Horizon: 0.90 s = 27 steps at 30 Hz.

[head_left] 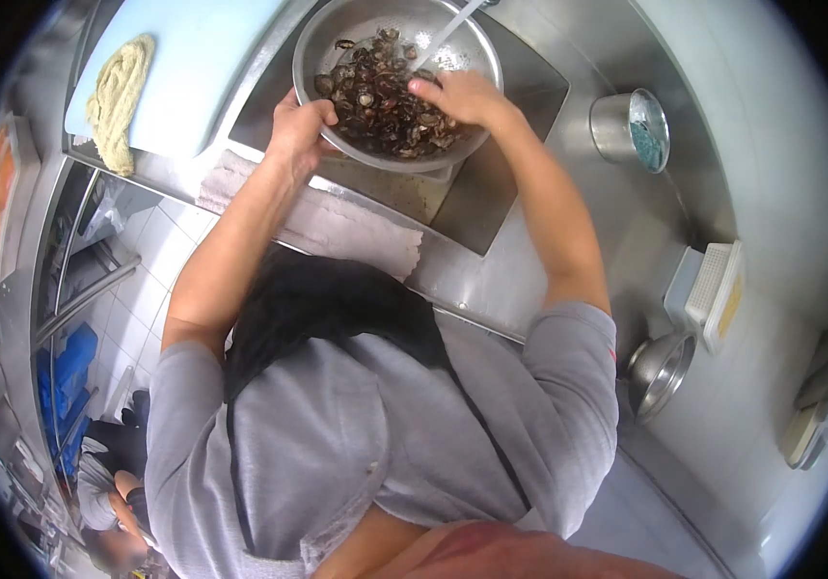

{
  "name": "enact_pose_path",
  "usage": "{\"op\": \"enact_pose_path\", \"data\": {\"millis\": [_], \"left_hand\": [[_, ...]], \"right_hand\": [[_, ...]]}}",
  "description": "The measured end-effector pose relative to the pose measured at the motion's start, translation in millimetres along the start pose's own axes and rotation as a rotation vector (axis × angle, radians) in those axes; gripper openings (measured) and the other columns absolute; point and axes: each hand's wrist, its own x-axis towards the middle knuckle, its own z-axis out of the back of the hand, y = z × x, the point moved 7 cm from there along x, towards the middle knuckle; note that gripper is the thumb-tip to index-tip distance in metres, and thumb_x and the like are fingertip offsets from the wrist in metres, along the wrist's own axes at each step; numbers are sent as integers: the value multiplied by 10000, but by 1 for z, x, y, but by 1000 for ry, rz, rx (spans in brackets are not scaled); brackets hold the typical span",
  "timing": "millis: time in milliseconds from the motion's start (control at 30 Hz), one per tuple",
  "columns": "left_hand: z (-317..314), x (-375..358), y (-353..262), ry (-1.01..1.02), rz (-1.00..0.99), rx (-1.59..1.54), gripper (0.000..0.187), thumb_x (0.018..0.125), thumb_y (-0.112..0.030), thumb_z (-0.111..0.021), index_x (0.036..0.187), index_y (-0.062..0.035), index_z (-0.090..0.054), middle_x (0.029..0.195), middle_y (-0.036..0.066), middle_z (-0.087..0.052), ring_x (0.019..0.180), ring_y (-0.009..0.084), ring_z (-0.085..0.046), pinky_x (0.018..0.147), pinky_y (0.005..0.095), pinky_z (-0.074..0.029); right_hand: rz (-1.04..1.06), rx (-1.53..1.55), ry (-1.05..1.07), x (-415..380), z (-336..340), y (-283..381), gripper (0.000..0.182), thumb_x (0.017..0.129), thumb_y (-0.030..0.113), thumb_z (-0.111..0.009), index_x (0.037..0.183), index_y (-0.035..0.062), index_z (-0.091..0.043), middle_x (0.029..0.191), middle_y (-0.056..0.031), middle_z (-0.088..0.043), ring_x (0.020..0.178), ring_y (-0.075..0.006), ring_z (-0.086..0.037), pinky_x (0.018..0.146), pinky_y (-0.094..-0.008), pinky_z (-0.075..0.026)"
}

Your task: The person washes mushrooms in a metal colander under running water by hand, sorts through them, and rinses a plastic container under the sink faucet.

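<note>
A large metal bowl point(305, 60) is held over the sink at the top centre. Many small dark brown shells or pieces point(375, 96) lie in it, with water from a whitish stream or spout point(447, 37) above them. My left hand point(300, 125) grips the bowl's left rim, thumb on the edge and fingers beneath. Inside the bowl's right side, my right hand point(460, 97) rests on the dark pieces with its thumb stretched out; its other fingertips are hidden, and I cannot make out whether they hold any.
A yellowish cloth point(120, 101) lies on a pale cutting board point(182, 72) at left. A folded towel point(351, 232) covers the sink's front edge. At right are a metal pot point(616, 125), baskets point(713, 289) and a steel bowl point(663, 374). Another person point(110, 487) is at lower left.
</note>
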Motion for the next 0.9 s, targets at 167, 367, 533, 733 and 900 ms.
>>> {"op": "enact_pose_path", "data": {"millis": [167,367,533,733,900], "left_hand": [[-3,7,1,-38,26,-57,439,672,136,-489,1096,22,-514,845,108,-541,591,220,-555,421,393,-541],[-36,-3,-10,41,21,25,347,697,99,-540,1027,2,-492,856,92,-507,700,212,-545,510,377,-496],[-37,35,-12,119,-35,62,335,695,113,-537,1016,22,-508,878,102,-547,717,215,-562,576,381,-529],[-22,34,1,73,26,-37,352,687,131,-517,1024,31,-499,856,96,-542,726,226,-580,616,418,-563],[-20,35,18,137,74,35,378,679,102,-537,1042,5,-490,858,88,-533,692,216,-559,558,398,-541]], "right_hand": [[34,179,-174,-26,-28,33,1035,664,622,-741,1396,1,-353,1254,-322,-484,1154,-478,-514,985,-476,-432],[-168,138,-437,16,0,-7,674,742,91,-703,1357,174,-441,1248,-292,-462,1089,-503,-548,934,-481,-489],[147,151,-501,12,23,36,668,725,98,-665,1345,245,-466,1214,-247,-491,1073,-440,-565,953,-450,-469],[-23,583,-189,28,30,-16,441,781,78,-645,1204,202,-654,1208,-99,-638,1031,-197,-622,784,-341,-529],[-130,640,-285,43,44,-31,338,857,199,-615,1187,226,-678,1086,-82,-702,959,-208,-665,812,-348,-524]]}}
